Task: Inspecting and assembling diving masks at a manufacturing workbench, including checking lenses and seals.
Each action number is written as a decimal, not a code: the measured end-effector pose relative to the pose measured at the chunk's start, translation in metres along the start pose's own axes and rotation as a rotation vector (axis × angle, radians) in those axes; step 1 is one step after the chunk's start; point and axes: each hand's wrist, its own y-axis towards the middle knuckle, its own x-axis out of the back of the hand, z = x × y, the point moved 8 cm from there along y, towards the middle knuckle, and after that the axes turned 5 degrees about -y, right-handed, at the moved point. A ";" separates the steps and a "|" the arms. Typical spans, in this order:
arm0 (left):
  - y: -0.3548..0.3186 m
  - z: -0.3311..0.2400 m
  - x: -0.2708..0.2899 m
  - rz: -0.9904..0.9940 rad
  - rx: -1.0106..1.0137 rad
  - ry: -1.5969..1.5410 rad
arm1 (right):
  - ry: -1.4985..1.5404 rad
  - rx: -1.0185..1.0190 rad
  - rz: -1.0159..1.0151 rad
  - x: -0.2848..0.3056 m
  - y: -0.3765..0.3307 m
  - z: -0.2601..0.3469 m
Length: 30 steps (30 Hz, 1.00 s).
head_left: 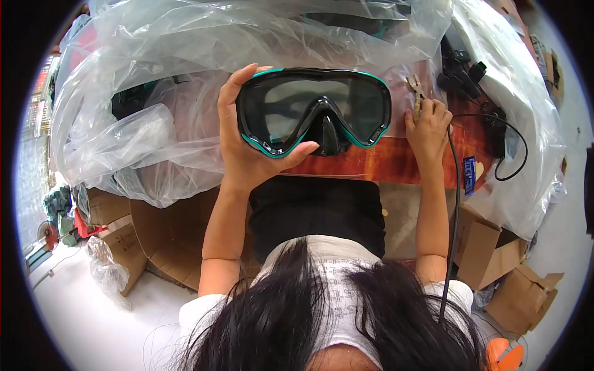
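- Your left hand (247, 145) grips the diving mask (315, 111): the fingers (232, 93) curl up its left rim and the thumb presses along the lower teal edge, so the mask is held up above the worktop (396, 162), lens facing you.
- The mask is black with a teal trim line around the frame; its nose pocket points toward you, just over the near edge of the worktop.
- Your right hand (428, 127) is closed around a small pair of pliers (416, 89), whose metal tip sticks out past the knuckles toward the far side; the hand rests on the worktop just right of the mask, apart from it.
- A black cable (456, 204) runs from near your right hand along your right forearm toward you.
- Clear plastic bags (161, 123) are heaped across the far and left part of the worktop, spilling over its left edge; another sheet drapes the right end.
- Black parts (461, 74) lie at the far right, beyond the pliers.
- The bare reddish strip between your two hands is the only open surface showing.
- Cardboard boxes (495, 260) stand on the floor to the near left and near right of you, crowding both sides.
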 end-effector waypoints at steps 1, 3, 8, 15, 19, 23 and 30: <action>0.004 -0.003 0.001 -0.002 -0.008 -0.001 | 0.061 0.044 -0.040 0.001 0.004 0.002; 0.010 -0.007 -0.003 -0.001 -0.008 -0.033 | 0.144 0.141 -0.120 0.013 0.009 0.004; 0.004 -0.012 -0.005 -0.001 -0.076 -0.042 | 1.115 0.075 0.014 0.080 -0.005 0.027; 0.031 -0.080 -0.018 0.181 -0.489 0.009 | 1.620 0.047 0.437 0.115 -0.005 0.051; 0.052 -0.087 -0.018 0.201 -0.551 -0.096 | 1.594 0.059 0.442 0.121 0.010 0.044; 0.062 -0.084 -0.025 0.245 -0.517 -0.288 | 1.823 0.166 0.479 0.125 0.010 0.036; 0.079 -0.080 -0.034 0.156 -0.505 -0.401 | 1.635 0.040 0.159 0.150 0.020 0.030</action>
